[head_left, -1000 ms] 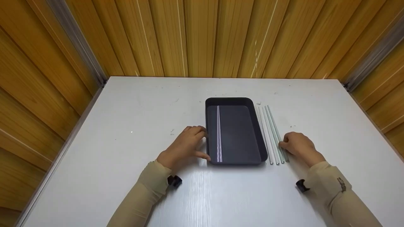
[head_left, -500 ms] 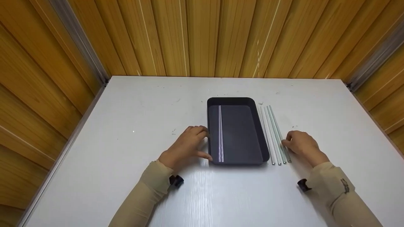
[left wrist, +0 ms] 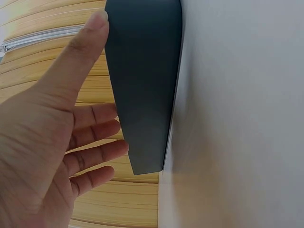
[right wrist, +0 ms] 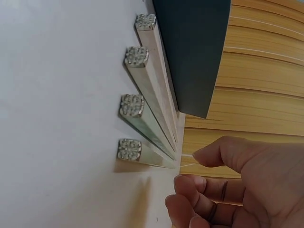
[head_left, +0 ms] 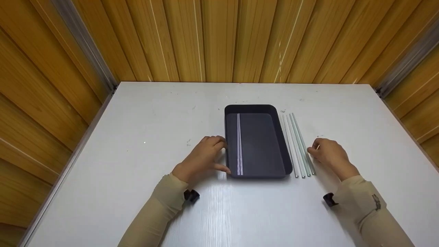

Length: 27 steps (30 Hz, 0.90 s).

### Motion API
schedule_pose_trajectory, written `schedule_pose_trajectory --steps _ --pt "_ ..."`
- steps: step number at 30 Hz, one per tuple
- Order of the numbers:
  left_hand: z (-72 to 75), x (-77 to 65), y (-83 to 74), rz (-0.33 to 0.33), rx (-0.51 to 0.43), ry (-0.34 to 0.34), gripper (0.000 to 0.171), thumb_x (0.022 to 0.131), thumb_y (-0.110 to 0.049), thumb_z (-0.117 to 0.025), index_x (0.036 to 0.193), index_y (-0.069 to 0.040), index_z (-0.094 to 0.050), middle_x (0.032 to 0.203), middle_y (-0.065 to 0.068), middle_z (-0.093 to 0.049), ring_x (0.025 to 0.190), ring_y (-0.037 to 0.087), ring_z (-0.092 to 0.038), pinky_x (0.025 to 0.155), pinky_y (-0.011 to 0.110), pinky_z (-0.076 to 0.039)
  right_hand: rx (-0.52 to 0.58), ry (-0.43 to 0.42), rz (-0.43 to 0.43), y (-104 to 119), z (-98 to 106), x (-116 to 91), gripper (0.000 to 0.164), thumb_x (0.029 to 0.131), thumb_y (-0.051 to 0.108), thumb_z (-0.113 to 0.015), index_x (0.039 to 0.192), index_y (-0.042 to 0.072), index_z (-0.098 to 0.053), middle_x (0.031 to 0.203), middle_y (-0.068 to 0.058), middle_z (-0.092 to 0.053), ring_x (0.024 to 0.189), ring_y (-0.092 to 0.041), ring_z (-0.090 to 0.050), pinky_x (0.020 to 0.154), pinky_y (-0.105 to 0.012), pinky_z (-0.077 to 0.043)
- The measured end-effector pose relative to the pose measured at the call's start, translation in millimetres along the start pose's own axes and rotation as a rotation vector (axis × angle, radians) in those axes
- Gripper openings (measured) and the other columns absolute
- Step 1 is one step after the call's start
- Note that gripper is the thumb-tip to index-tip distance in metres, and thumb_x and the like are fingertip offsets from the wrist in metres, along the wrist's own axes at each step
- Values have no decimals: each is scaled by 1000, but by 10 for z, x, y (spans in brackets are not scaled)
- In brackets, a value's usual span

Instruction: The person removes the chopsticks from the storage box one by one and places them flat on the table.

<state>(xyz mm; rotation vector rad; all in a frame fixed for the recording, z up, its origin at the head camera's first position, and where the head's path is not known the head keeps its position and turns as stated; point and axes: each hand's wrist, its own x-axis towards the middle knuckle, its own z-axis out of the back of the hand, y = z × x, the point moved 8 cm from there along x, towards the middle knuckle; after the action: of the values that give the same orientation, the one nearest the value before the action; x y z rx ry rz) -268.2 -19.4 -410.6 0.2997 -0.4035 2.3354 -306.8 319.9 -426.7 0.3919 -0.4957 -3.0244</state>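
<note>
A dark grey rectangular tray [head_left: 262,144] lies on the table with two purple chopsticks [head_left: 239,147] along its left side. My left hand [head_left: 202,157] is at the tray's left wall, thumb near its front corner. In the left wrist view the extended thumb [left wrist: 78,54] and fingertips meet the tray's edge. Several pale chopsticks [right wrist: 148,88] lie side by side right of the tray, silvery patterned ends facing me; the outer ones look light green. Beside the outermost chopstick [right wrist: 152,156] is my right hand [head_left: 331,156], its fingers loosely bent and holding nothing.
The white table [head_left: 154,116] extends around the tray on all sides. Wood-patterned panels [head_left: 219,41] rise behind it and at both sides. Dark wrist-worn devices [head_left: 192,196] sit under both sleeves.
My right hand has drawn slightly right and back from the outermost chopstick, with a gap now showing between thumb and fingers. The left hand stays at the tray's side.
</note>
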Motion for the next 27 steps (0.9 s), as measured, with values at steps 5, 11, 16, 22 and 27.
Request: schedule_pose_trajectory --steps 5,11,16,22,27 --pt "-2 -6 -6 1 -2 4 72 60 -60 -78 107 -6 -63 116 4 -59 110 20 -57 99 33 -44 7 -8 -8 3 -3 -16 29 93 26 -52 95 -2 -60 69 -6 -64 62 -17 -54 53 -26 -38" --pt "15 3 -19 -14 7 -15 73 59 -61 -77 107 -6 -64 116 5 -60 109 21 -58 99 34 -44 17 -52 19 61 49 -33 28 92 26 -52 94 -1 -60 70 -7 -66 62 -16 -56 54 -27 -38" --pt "20 10 -17 -20 16 -21 74 59 -61 -77 106 -6 -64 115 5 -60 108 21 -58 98 34 -45 19 -74 35 152 85 -39 30 92 26 -52 97 -2 -61 79 -13 -69 65 -18 -61 56 -27 -39" --pt "15 7 -18 -28 8 -27 74 59 -60 -78 107 -6 -64 115 5 -60 106 21 -58 97 34 -44 15 -100 60 310 133 -80 33 93 27 -52 101 -3 -61 87 -18 -69 65 -19 -61 55 -27 -41" --pt "6 6 -21 -8 5 -8 74 59 -59 -78 107 -4 -64 116 6 -60 107 21 -58 98 33 -44 27 -134 98 480 180 -134 32 93 27 -52 101 -3 -62 87 -17 -69 63 -18 -57 53 -26 -41"
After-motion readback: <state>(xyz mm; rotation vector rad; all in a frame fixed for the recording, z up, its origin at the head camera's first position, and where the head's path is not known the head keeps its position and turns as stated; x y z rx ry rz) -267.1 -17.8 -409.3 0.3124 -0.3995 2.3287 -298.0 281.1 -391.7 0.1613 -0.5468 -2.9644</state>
